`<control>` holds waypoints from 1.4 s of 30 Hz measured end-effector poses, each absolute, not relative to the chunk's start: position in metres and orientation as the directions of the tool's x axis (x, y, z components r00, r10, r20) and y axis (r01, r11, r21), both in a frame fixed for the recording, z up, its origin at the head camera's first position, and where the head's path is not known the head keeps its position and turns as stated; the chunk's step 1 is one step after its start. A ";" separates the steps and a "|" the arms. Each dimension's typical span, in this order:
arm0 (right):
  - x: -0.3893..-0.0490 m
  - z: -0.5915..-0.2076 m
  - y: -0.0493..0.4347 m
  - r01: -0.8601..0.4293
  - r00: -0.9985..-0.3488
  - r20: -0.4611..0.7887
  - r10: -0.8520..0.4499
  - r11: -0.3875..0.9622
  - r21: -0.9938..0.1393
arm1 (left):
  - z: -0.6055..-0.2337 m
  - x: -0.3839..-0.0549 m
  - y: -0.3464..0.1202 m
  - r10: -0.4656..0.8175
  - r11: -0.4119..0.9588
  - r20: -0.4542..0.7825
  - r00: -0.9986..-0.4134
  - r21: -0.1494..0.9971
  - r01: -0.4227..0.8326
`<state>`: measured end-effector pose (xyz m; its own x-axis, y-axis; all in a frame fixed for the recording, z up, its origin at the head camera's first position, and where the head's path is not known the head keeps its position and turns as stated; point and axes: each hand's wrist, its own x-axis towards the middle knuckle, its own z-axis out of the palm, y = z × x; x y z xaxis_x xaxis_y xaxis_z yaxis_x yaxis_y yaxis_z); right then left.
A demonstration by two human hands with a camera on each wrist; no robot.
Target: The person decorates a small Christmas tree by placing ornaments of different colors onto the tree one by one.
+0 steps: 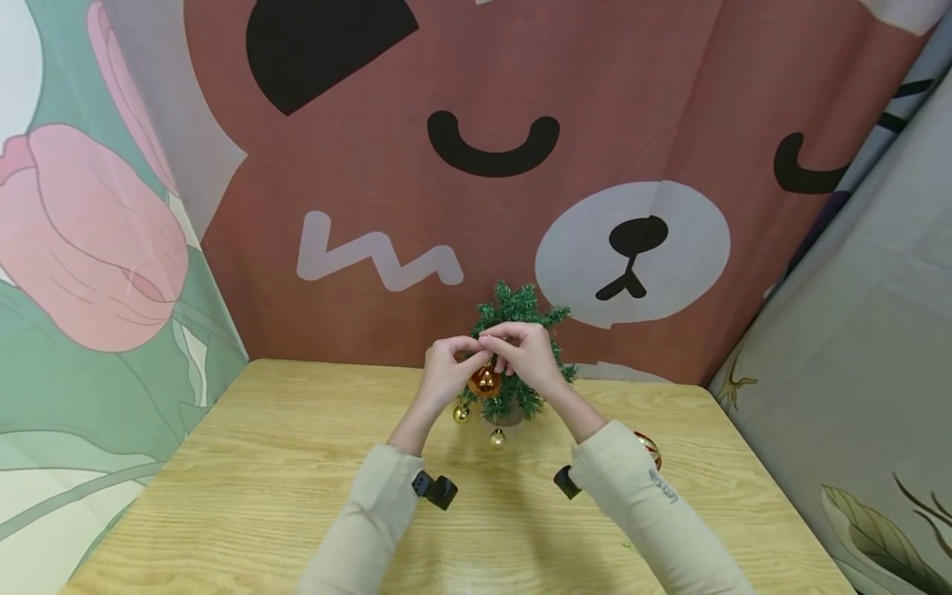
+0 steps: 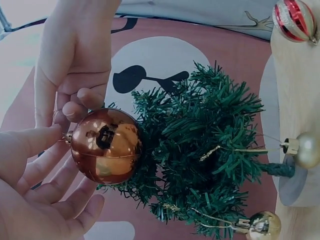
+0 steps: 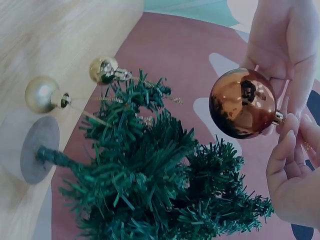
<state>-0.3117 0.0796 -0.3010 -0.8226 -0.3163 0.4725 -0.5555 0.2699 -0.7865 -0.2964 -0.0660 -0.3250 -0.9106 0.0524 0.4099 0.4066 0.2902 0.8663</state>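
Observation:
A shiny copper Christmas ball [image 1: 485, 381] hangs beneath both hands, in front of a small artificial Christmas tree [image 1: 516, 306]. My left hand [image 1: 446, 373] pinches at the gold cap of the ball, thumb and forefinger together. Right beside it, the right hand [image 1: 530, 357] has its thumb and fingertips on the hanging string, a bit of which shows in the right wrist view as gold string [image 3: 306, 145]. The fingertips of both hands meet above the ball and partly hide the string. In the left wrist view the ball [image 2: 106, 146] overlaps the tree's branches.
A glossy gold ball [image 1: 462, 414] and a matte gold ball [image 1: 497, 439] hang on strings from lower branches. The tree's round base [image 3: 40, 150] stands on the wooden table [image 1: 297, 463]. A red-and-white striped ball [image 2: 294, 20] lies by the right forearm. Patterned cloth hangs behind.

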 end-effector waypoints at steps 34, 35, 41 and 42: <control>-0.351 -0.262 0.089 -0.553 -0.833 0.470 -0.291 0.410 -0.726 | -0.291 -0.324 -0.066 0.000 0.354 0.427 -0.904 0.846 0.399; -0.352 -0.261 0.089 -0.551 -0.834 0.467 -0.293 0.421 -0.720 | -0.290 -0.325 -0.066 0.000 0.361 0.426 -0.905 0.843 0.398; -0.355 -0.255 0.082 -0.559 -0.827 0.452 -0.336 0.581 -0.591 | -0.288 -0.332 -0.069 -0.020 0.399 0.418 -0.908 0.836 0.376; -0.355 -0.255 0.081 -0.563 -0.822 0.454 -0.344 0.610 -0.558 | -0.288 -0.333 -0.069 -0.023 0.401 0.414 -0.910 0.837 0.371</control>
